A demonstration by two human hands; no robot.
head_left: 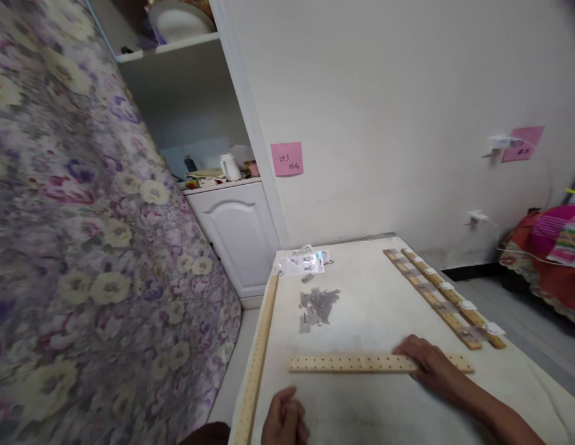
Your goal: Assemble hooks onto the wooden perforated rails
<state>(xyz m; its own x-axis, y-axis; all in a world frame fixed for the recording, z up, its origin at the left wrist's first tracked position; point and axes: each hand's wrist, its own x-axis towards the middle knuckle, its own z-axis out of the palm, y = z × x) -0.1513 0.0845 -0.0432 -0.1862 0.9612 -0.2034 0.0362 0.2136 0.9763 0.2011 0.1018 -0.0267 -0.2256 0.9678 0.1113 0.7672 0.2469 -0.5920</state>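
My right hand point(429, 366) lies flat, fingers stretched out, on the right part of a wooden strip with rows of holes point(357, 363) that rests crosswise on the white table point(375, 309). At the table's near edge my left hand point(284, 421) is curled closed; what it holds, if anything, is hidden. A pile of small grey metal pieces point(318, 305) sits beyond the strip. Another long perforated strip point(259, 361) runs along the table's left edge.
Two wooden strips with white clips point(442, 296) lie diagonally at the table's right. Small plastic bags point(302, 262) sit at the far left corner. A floral bedspread point(83, 247) fills the left, a white cabinet point(236, 232) stands behind, and pink notes point(286, 158) hang on the wall.
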